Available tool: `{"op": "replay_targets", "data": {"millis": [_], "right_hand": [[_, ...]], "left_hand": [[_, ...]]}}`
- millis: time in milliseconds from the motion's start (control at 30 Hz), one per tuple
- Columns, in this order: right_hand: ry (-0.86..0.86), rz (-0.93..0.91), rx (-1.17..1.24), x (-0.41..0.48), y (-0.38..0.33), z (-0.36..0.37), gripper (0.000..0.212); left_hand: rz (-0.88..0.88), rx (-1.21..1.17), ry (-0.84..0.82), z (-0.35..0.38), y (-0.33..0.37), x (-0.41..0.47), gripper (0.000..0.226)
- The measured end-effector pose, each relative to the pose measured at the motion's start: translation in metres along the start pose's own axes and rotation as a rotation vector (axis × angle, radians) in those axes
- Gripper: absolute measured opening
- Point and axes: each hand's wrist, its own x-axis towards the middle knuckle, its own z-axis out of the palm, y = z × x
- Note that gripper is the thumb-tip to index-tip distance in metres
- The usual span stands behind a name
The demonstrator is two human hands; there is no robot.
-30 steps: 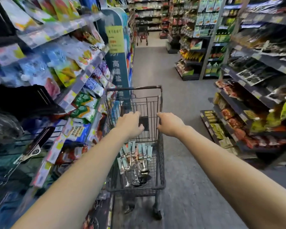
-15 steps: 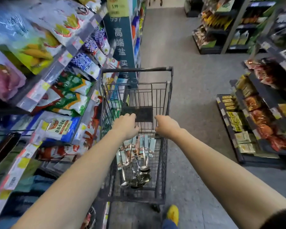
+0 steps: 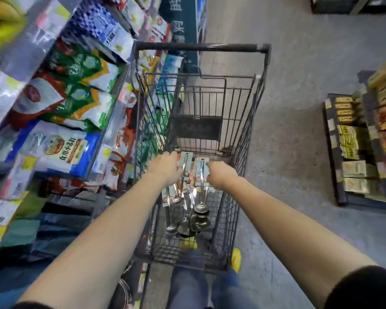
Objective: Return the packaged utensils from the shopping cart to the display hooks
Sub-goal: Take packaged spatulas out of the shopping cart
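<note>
Packaged utensils (image 3: 195, 190) lie lengthwise in the shopping cart (image 3: 198, 47) — card tops at centre frame, touching left hand (image 3: 165, 169) and right hand (image 3: 220, 176) alike; whether fingers (image 3: 173, 156) pinch is unclear.

floor (image 3: 299, 63): grey | left shelves (image 3: 20, 56): bagged goods (image 3: 76, 101) | right rack (image 3: 331, 152): packets (image 3: 348, 141)

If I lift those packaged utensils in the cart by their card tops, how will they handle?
The packaged utensils look bottom-heavy: their metal heads lie at the low end, so they will probably swing when lifted. The thin card backings likely flex. Several overlap in the cart, so neighbours may snag or slide.
</note>
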Motion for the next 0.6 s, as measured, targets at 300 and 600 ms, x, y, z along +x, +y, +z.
{"op": "replay_targets", "data": {"millis": [300,600], "right_hand": [[-0.075,0.145,0.078,0.059,-0.016,0.058,0.043],[-0.183,0.185,0.104,0.11,-0.006,0.12,0.037]], "left_hand": [[0.028,-0.079,-0.152,0.064,-0.055,0.049,0.042],[-0.067,-0.102,-0.322,0.138,-0.084,0.082,0.042]]}}
